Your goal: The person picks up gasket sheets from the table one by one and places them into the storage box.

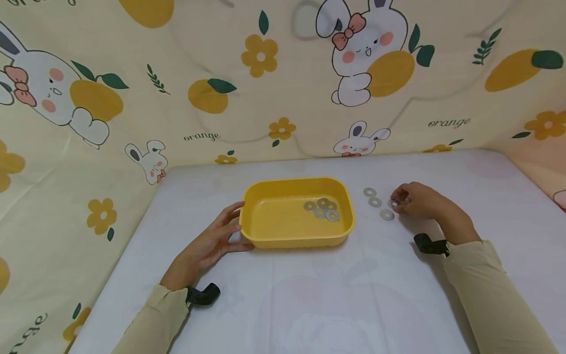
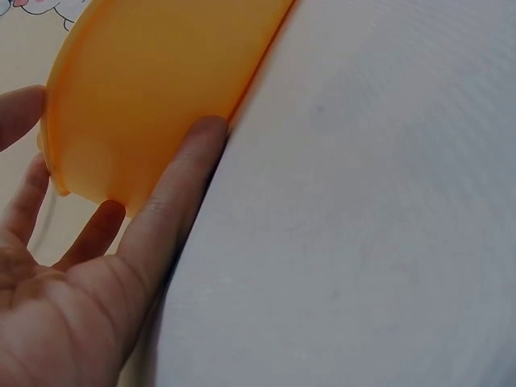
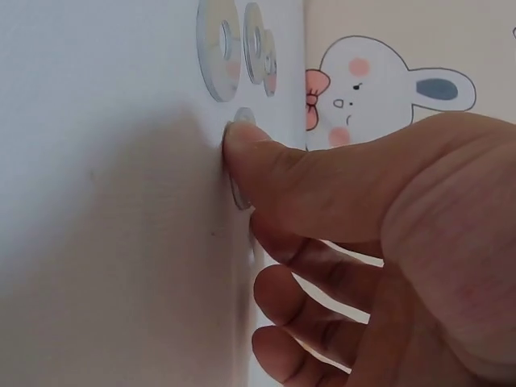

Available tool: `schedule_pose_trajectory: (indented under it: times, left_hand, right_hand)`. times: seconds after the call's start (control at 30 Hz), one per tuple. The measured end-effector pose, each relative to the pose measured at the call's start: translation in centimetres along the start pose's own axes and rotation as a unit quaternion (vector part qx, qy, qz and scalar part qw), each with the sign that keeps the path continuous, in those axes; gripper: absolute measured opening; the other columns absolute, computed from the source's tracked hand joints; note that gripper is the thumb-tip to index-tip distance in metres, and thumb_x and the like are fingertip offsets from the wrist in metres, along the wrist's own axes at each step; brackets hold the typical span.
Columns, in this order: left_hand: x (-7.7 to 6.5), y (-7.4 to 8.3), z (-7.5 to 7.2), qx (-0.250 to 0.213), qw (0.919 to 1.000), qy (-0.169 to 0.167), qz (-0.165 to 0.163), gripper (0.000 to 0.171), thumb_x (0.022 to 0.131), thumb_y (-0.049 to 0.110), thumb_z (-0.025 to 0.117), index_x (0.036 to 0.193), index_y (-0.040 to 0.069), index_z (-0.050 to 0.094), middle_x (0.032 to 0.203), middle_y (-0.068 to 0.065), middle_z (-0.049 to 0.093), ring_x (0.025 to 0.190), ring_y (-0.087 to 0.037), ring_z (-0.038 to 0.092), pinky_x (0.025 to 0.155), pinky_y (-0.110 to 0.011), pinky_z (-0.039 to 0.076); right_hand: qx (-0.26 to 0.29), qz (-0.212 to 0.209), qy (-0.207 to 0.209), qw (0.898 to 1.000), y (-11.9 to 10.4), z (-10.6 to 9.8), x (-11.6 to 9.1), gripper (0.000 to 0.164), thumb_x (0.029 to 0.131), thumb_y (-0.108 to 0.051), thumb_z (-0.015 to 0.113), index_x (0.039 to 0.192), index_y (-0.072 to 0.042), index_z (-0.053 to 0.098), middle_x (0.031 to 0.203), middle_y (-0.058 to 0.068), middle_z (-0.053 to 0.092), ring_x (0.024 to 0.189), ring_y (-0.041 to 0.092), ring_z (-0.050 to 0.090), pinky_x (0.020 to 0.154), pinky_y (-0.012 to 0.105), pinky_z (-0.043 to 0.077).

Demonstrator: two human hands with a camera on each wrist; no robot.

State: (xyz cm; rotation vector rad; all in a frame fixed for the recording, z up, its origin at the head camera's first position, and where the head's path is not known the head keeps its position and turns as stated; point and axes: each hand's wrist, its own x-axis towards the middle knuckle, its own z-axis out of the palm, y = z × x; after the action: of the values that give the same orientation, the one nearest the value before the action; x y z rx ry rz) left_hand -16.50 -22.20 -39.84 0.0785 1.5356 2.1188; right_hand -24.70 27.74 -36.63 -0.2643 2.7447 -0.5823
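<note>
A yellow tray (image 1: 274, 238) stands on the white tabletop, with several flat metal washers (image 1: 332, 215) inside toward its right end. Against the tray's left end, my left hand (image 1: 208, 248) rests with fingers spread. Its fingertips touch the rim, and in the left wrist view the thumb (image 2: 173, 185) lies straight along the tray wall (image 2: 161, 97). Right of the tray, my right hand (image 1: 417, 200) pinches a washer (image 3: 239, 193) at the tabletop, the thumb covering part of it. Close beside these fingers lie three other washers (image 1: 386, 215), also visible as loose washers (image 3: 218, 50) in the right wrist view.
A cream cloth (image 1: 247, 132) printed with rabbits and oranges hangs behind the table and down its left side. White cloth (image 1: 309, 300) covers the tabletop. Each wrist wears a black device (image 1: 203, 295).
</note>
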Motion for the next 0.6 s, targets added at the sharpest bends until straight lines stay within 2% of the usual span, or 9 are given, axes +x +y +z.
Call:
schedule_pose_trajectory:
  times: [0.1, 0.33, 0.47, 0.6]
  left_hand:
    - [0.0, 0.0, 0.0, 0.003, 1.0000, 0.000, 0.001, 0.064, 0.100, 0.007, 0.053, 0.155, 0.028, 0.027, 0.163, 0.000, 0.013, 0.128, -0.032, 0.054, 0.098, -0.053, 0.054]
    - [0.0, -0.1, -0.1, -0.004, 1.0000, -0.007, 0.000, 0.063, 0.102, 0.007, 0.050, 0.155, 0.029, 0.026, 0.163, 0.000, 0.012, 0.129, -0.033, 0.053, 0.098, -0.053, 0.053]
    - [0.0, -0.1, -0.1, -0.010, 0.9999, -0.008, -0.001, 0.062, 0.102, 0.007, 0.050, 0.155, 0.029, 0.027, 0.162, 0.001, 0.013, 0.130, -0.033, 0.053, 0.098, -0.053, 0.053]
    - [0.0, -0.1, -0.1, -0.006, 0.9999, -0.008, -0.001, 0.062, 0.102, 0.007, 0.051, 0.155, 0.030, 0.027, 0.163, 0.000, 0.012, 0.129, -0.033, 0.053, 0.098, -0.053, 0.053]
  right_hand:
    - [-0.009, -0.007, -0.005, 1.000, 0.2, 0.0, 0.0, 0.036, 0.089, -0.016, 0.071, 0.114, 0.008, 0.059, 0.108, 0.023, 0.060, 0.096, 0.034, 0.051, 0.088, 0.054, 0.047]
    - [0.005, 0.006, -0.024, 1.000, 0.5, -0.1, -0.2, 0.036, 0.092, -0.021, 0.069, 0.114, 0.000, 0.049, 0.102, 0.018, 0.054, 0.094, 0.031, 0.051, 0.077, 0.040, 0.046]
    - [0.012, 0.005, -0.023, 1.000, 0.7, -0.3, -0.3, 0.046, 0.093, -0.030, 0.068, 0.123, -0.004, 0.047, 0.108, 0.021, 0.056, 0.096, 0.033, 0.053, 0.077, 0.041, 0.047]
    - [0.007, -0.014, -0.025, 1.000, 1.1, -0.4, -0.5, 0.049, 0.092, -0.032, 0.070, 0.129, -0.006, 0.052, 0.113, 0.022, 0.061, 0.099, 0.033, 0.056, 0.083, 0.048, 0.050]
